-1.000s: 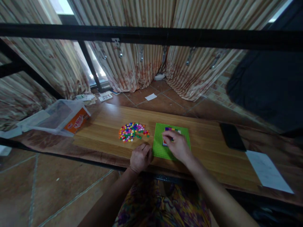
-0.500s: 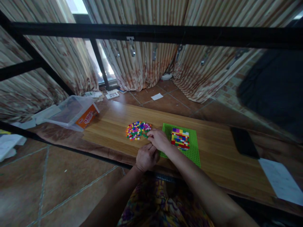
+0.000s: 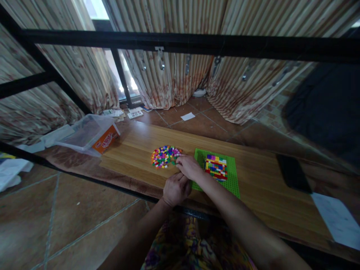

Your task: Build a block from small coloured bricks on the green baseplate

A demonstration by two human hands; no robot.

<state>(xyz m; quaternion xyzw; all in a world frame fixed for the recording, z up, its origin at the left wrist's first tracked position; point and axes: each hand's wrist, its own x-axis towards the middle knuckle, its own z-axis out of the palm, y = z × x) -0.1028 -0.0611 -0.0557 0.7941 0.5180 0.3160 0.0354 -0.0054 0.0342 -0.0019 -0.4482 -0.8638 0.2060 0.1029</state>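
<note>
A loose pile of small coloured toy bricks [image 3: 164, 155] lies on the wooden board. My right hand [image 3: 189, 166] is at the pile's right edge, its fingers bent and pressed together; what sits between the fingertips is hidden. Just below it, my left hand [image 3: 176, 189] is curled closed near the board's front edge, and whatever it may hold cannot be seen. To the right, a green studded baseplate [image 3: 232, 176] carries a block of built-up bricks [image 3: 216, 167] in red, yellow, blue, white and purple. My right forearm passes over the baseplate's lower left part.
A clear plastic box [image 3: 84, 131] with an orange label stands at the board's left end. On the right lie a black phone-like slab [image 3: 294, 172] and a white sheet [image 3: 337, 217]. A black metal bar [image 3: 180, 42] crosses in front of the striped curtains [image 3: 185, 86].
The whole view has shifted slightly. My hands keep nearly the same place beside the brick pile, and the built block looks the same.
</note>
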